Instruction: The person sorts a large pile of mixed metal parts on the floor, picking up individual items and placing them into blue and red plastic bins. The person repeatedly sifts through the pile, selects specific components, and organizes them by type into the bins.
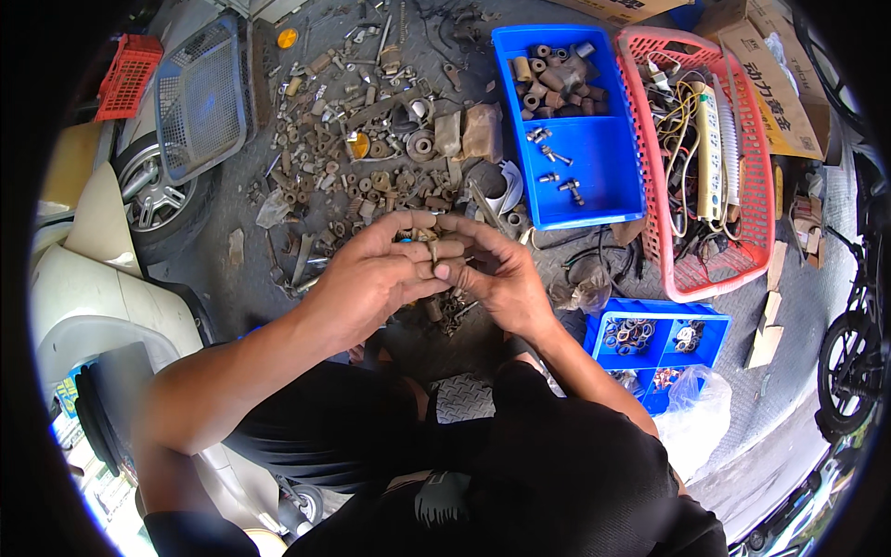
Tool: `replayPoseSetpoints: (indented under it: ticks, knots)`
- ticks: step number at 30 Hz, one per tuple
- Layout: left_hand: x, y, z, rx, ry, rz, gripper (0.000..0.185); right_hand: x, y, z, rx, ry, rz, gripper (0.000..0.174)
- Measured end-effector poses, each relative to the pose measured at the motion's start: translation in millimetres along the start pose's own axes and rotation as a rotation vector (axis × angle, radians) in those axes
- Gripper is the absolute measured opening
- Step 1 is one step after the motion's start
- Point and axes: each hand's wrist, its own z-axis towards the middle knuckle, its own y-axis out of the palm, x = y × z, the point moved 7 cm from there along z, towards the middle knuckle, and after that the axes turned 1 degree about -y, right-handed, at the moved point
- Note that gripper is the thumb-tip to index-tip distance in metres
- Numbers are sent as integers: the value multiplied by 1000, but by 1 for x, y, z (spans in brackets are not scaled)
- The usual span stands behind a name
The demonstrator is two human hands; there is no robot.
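My left hand (376,268) and my right hand (505,282) meet over the floor with a small metal bolt (434,252) between them. It lies across the fingers of my left hand, and my right thumb presses at its lower end. Fingers partly cover it, so its full shape is hard to tell. Under and beyond my hands spread loose bolts, nuts, bushings and other worn metal parts (376,184) on the floor. Just below my fingers lies a small heap of dark hardware (449,310), partly hidden.
A two-part blue tray (581,139) holds bushings and several bolts. Beside it stands a red plastic basket (755,230) with cables and a power strip (708,153). A divided blue box (658,334) holds rings. A white scooter (104,299) and a mesh basket (205,97) are left.
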Motion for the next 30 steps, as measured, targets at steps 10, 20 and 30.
replayPoseSetpoints:
  ticks: [10,20,30]
  knots:
    - [-4,-5,-4,-31,-36,13,70,7,3,-3,-27,1,89,42]
    - [-10,-7,-15,-65,-18,13,66,25,-1,-5,49,17,153,29]
    - [-16,-14,-18,-1,-90,22,51,23,-15,-1,98,-17,526,33]
